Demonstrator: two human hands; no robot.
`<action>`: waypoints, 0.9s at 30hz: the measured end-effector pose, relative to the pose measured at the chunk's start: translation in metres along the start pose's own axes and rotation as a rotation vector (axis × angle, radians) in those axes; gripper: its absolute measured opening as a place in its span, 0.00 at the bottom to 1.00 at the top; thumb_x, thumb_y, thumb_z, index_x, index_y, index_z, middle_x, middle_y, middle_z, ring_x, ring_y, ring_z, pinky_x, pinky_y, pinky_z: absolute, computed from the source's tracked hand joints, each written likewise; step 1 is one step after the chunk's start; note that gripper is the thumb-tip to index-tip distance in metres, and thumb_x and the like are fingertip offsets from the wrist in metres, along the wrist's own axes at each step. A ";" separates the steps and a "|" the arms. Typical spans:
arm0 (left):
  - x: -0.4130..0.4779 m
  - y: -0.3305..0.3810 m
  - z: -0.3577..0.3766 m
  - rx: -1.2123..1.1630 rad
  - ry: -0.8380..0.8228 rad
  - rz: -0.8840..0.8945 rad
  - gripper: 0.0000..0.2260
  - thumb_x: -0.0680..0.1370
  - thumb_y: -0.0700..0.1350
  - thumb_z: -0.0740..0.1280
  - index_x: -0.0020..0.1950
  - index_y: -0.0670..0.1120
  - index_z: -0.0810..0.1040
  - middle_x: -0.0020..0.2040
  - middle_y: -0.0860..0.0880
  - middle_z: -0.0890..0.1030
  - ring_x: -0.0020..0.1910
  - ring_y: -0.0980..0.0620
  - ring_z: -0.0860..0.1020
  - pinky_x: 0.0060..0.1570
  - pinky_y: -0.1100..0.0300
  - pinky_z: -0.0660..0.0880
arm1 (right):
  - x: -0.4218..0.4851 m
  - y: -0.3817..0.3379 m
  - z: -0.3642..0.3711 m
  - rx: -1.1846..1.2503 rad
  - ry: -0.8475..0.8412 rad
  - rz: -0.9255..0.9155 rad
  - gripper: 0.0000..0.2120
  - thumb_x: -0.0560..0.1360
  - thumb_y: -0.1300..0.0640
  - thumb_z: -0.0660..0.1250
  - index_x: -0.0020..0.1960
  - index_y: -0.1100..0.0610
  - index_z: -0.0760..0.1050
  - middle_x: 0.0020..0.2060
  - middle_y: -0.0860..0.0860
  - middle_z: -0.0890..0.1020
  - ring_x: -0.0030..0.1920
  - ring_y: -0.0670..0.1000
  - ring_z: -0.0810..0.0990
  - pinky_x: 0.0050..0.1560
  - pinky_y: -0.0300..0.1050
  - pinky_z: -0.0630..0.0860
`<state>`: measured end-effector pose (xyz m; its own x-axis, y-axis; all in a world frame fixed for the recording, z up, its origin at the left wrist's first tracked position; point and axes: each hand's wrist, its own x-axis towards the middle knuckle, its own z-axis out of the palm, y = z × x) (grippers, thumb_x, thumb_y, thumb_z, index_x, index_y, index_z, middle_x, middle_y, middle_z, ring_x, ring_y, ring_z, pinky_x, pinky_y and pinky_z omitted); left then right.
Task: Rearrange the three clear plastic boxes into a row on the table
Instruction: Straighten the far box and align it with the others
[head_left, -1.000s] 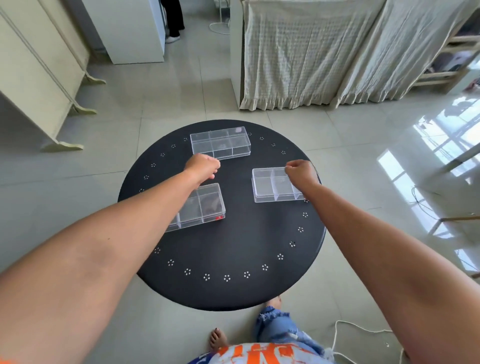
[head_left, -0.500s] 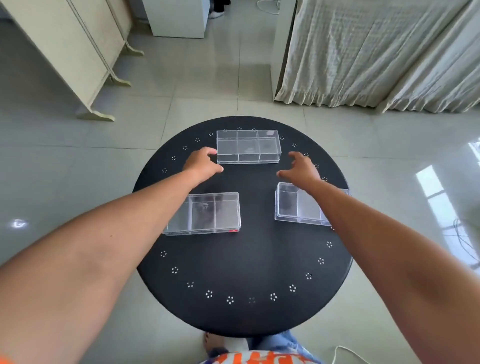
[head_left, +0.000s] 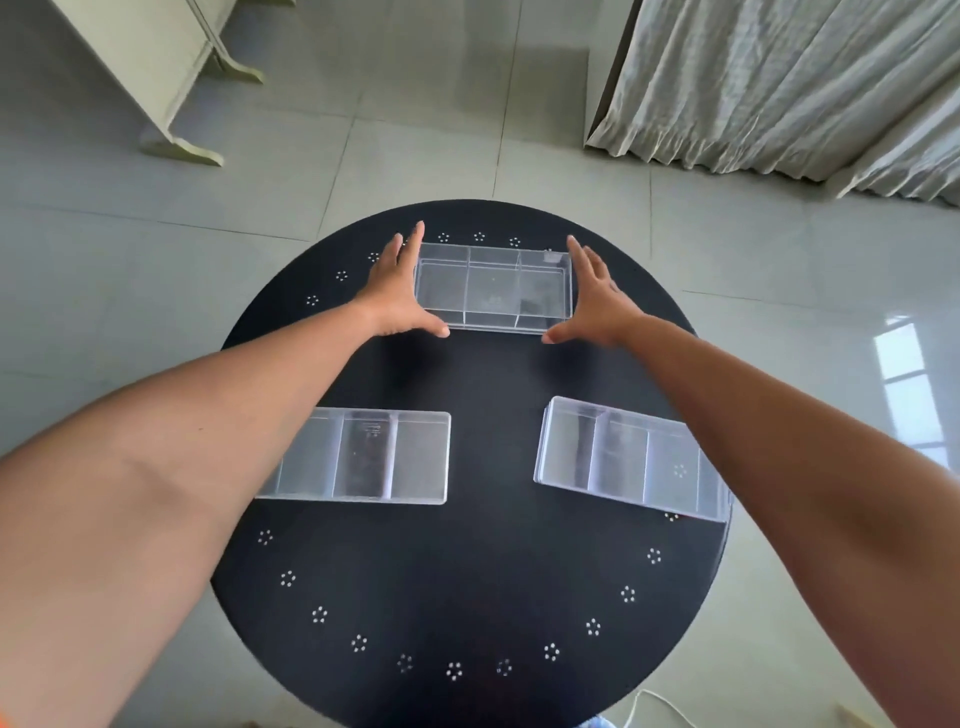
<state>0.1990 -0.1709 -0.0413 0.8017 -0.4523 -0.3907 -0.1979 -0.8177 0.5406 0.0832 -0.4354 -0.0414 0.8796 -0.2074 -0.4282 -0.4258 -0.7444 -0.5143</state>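
Note:
Three clear plastic compartment boxes lie on a round black table (head_left: 467, 582). The far box (head_left: 493, 291) sits crosswise near the table's back edge. My left hand (head_left: 397, 296) lies flat against its left end and my right hand (head_left: 597, 301) against its right end, fingers spread, with each thumb at a near corner. The box rests on the table. The left box (head_left: 389, 457) is partly hidden under my left forearm. The right box (head_left: 613, 457) is slightly skewed, and my right forearm covers its right end.
The near half of the table shows only its ring of small white flower marks. A cream cabinet (head_left: 171, 78) stands on the tiled floor at the far left, and a pale curtain (head_left: 779, 88) hangs at the far right. A white cable (head_left: 654, 701) lies below the table's front edge.
Both hands have moved forward from the two near boxes and spread open onto the ends of the far box. The view has tilted down and closer to the table.

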 end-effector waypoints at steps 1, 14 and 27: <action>0.005 -0.002 0.000 0.004 -0.009 0.009 0.64 0.60 0.50 0.82 0.78 0.60 0.37 0.81 0.46 0.40 0.80 0.46 0.41 0.76 0.47 0.48 | 0.005 0.002 -0.001 -0.047 -0.012 -0.027 0.66 0.62 0.49 0.82 0.80 0.41 0.35 0.82 0.50 0.42 0.81 0.58 0.52 0.77 0.63 0.54; 0.026 -0.015 -0.009 -0.232 -0.158 -0.003 0.56 0.62 0.43 0.81 0.79 0.59 0.47 0.77 0.50 0.62 0.74 0.52 0.63 0.69 0.56 0.64 | 0.036 0.011 -0.011 0.109 -0.125 -0.119 0.55 0.65 0.55 0.80 0.81 0.45 0.50 0.76 0.50 0.59 0.73 0.53 0.66 0.70 0.47 0.65; 0.017 -0.001 -0.047 -0.939 -0.266 -0.279 0.40 0.49 0.60 0.82 0.58 0.51 0.76 0.61 0.36 0.76 0.60 0.38 0.78 0.60 0.42 0.76 | 0.018 0.002 -0.018 0.932 -0.343 0.042 0.37 0.61 0.40 0.80 0.66 0.48 0.74 0.65 0.54 0.79 0.55 0.57 0.82 0.54 0.50 0.79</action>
<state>0.2394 -0.1608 -0.0134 0.5777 -0.4460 -0.6836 0.5922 -0.3474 0.7270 0.1020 -0.4520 -0.0366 0.8136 0.0824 -0.5755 -0.5811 0.0860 -0.8092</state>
